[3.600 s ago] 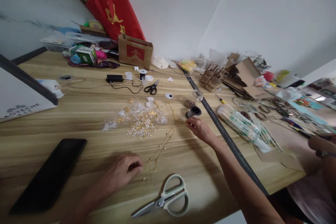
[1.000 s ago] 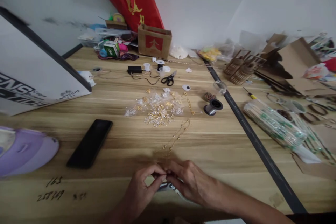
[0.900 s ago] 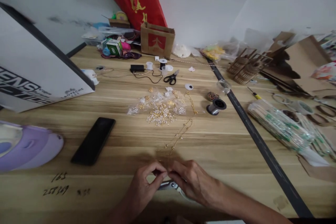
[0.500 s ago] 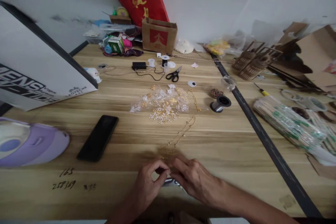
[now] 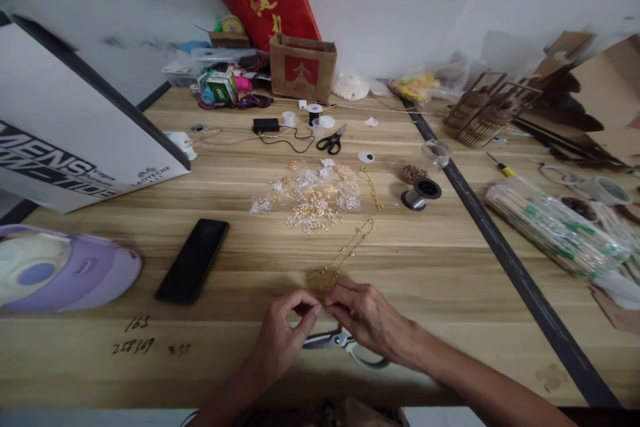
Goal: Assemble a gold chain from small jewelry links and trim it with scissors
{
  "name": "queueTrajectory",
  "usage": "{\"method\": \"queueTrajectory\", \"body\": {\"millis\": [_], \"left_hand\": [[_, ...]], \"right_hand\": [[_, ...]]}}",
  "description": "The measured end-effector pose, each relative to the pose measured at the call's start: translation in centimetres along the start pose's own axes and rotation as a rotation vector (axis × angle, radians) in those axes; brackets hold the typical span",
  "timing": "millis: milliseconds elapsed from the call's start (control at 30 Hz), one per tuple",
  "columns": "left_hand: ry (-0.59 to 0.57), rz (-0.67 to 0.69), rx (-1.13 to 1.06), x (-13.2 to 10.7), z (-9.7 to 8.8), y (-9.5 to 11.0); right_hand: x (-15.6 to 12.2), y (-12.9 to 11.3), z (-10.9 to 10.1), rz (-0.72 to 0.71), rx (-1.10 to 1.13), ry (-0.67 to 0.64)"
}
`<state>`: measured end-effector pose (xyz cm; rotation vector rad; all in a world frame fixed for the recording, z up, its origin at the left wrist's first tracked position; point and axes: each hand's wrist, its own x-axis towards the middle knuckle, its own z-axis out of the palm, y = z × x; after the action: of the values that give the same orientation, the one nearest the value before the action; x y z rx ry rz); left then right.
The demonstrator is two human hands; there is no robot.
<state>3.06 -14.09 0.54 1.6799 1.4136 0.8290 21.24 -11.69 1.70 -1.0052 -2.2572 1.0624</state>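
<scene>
My left hand (image 5: pixel 287 327) and my right hand (image 5: pixel 365 317) meet fingertip to fingertip low over the table, thumb and index finger of each pinched together. A thin gold chain with small beads (image 5: pixel 351 253) lies in a long loop, its near strands running to my fingers. The bit between the fingertips is too small to make out. Below my hands lies a pair of scissors with pale handles (image 5: pixel 367 355), partly covered by my right hand. Beyond the chain is a heap of small gold and clear jewellery parts (image 5: pixel 314 210) with plastic bags (image 5: pixel 307 181).
A black phone (image 5: pixel 193 260) and a purple-and-white cap-like item (image 5: pixel 95 273) are on the left, beneath a white box (image 5: pixel 85 127). Black scissors (image 5: pixel 331 140), a wire spool (image 5: pixel 421 193) and another gold chain (image 5: pixel 371 188) lie farther back. Bagged sticks (image 5: pixel 555 223) are at right.
My view has shifted slightly. My hands sit a little higher and stay pinched together, and more of the pale-handled scissors shows beneath them.
</scene>
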Motion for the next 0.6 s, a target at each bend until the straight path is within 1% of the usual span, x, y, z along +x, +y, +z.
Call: {"method": "queueTrajectory", "body": {"millis": [133, 233, 267, 333, 433, 533, 600], "left_hand": [[-0.005, 0.051, 0.039, 1.3, -0.3, -0.7], [-0.070, 0.069, 0.102, 2.4, -0.4, -1.0], [-0.099, 0.080, 0.153, 2.7, -0.4, -1.0], [-0.195, 0.129, 0.296, 3.2, -0.5, -0.8], [-0.272, 0.231, 0.520, 3.6, -0.3, -0.2], [-0.270, 0.336, 0.684, 3.7, 0.1, -0.1], [-0.248, 0.390, 0.736, 3.7, 0.3, -0.4]], "right_hand": [[0.3, 1.1, -1.1, 0.120, 0.046, 0.052], [0.4, 2.1, -1.6, 0.154, 0.069, 0.071], [0.5, 2.3, -1.7, 0.147, 0.055, 0.086], [0.5, 2.6, -1.6, 0.102, 0.005, 0.097], [0.6, 2.9, -1.0, 0.021, -0.088, 0.079], [0.8, 3.3, -0.1, -0.005, -0.195, 0.042], [0.9, 3.4, 0.4, 0.000, -0.290, 0.024]]}}
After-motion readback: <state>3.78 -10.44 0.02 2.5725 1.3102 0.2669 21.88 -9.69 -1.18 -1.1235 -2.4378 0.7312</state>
